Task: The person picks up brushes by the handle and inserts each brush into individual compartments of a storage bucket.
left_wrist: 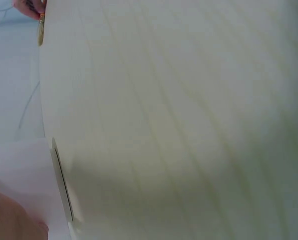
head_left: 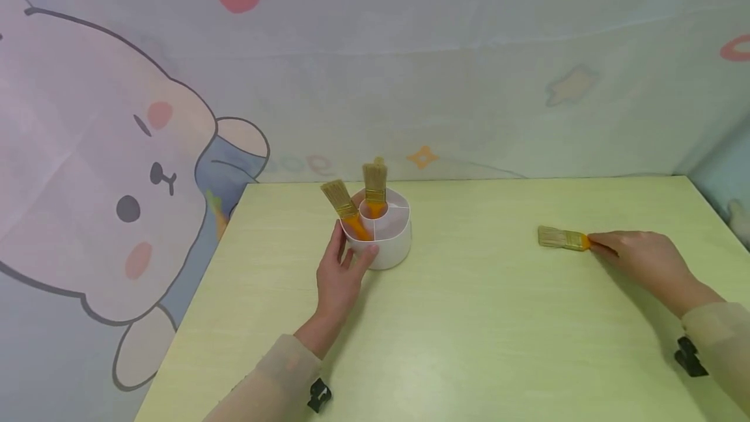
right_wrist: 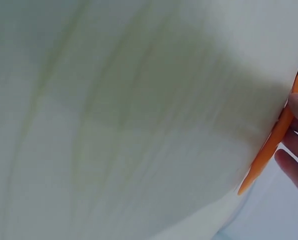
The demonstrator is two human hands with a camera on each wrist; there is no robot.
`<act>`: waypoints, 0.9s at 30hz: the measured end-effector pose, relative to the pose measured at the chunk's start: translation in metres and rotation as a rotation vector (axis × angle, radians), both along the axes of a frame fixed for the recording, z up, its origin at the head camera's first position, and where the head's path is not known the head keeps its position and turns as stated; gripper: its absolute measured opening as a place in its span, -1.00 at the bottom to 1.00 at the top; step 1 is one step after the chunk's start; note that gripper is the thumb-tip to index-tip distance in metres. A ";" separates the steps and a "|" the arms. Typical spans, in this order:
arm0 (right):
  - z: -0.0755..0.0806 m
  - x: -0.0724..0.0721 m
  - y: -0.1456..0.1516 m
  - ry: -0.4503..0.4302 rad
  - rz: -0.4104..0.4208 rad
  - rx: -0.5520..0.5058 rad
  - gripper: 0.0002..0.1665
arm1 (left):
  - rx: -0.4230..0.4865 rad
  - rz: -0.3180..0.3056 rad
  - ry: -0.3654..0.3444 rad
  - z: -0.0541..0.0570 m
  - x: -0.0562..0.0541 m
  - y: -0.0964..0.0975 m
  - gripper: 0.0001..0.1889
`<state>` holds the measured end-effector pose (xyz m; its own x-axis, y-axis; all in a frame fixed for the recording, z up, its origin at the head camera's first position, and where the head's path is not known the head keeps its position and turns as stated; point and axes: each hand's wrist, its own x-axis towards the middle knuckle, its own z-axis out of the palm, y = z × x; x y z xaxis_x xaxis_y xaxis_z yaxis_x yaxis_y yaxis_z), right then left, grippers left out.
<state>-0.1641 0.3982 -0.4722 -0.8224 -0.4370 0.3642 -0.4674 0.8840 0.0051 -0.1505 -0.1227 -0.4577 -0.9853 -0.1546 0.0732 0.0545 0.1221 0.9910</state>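
A white divided desk organizer (head_left: 394, 247) stands on the table, and my left hand (head_left: 340, 279) grips its near left side, thumb on the front wall. One paintbrush (head_left: 346, 206) leans left out of its front left compartment, bristles up. Another paintbrush (head_left: 375, 184) stands bristles up in the round compartment; a further bristle tip shows behind it. Far to the right, my right hand (head_left: 641, 262) pinches the orange handle of a paintbrush (head_left: 564, 239), bristles pointing left. The right wrist view shows that orange handle (right_wrist: 268, 150) between thumb and fingers, close to the tabletop.
The pale yellow-green table (head_left: 469, 318) ends at a back edge against a hanging cloth (head_left: 457, 90) printed with a cartoon animal. A black clip-like object (head_left: 319, 396) sits by the left sleeve, and another black object (head_left: 691, 357) by the right sleeve.
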 end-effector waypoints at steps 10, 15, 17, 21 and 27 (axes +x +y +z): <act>-0.002 -0.003 0.003 0.058 0.064 0.018 -0.54 | -0.014 -0.003 -0.006 0.000 0.000 -0.001 -0.05; 0.001 -0.006 0.000 0.040 0.047 -0.006 -0.59 | -0.019 -0.002 -0.005 0.001 0.000 -0.001 -0.05; 0.002 -0.007 -0.002 0.034 0.040 -0.016 -0.60 | -0.020 -0.001 -0.003 0.001 -0.001 -0.001 -0.05; 0.007 -0.008 -0.008 0.039 0.041 -0.037 -0.57 | -0.024 0.002 -0.009 0.001 0.000 -0.001 -0.05; 0.017 -0.012 -0.023 0.077 0.027 -0.095 -0.51 | -0.031 0.001 -0.006 0.001 0.000 -0.002 -0.06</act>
<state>-0.1761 0.3756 -0.4555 -0.7792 -0.4190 0.4661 -0.4922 0.8695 -0.0412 -0.1502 -0.1242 -0.4562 -0.9855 -0.1537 0.0725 0.0489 0.1527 0.9871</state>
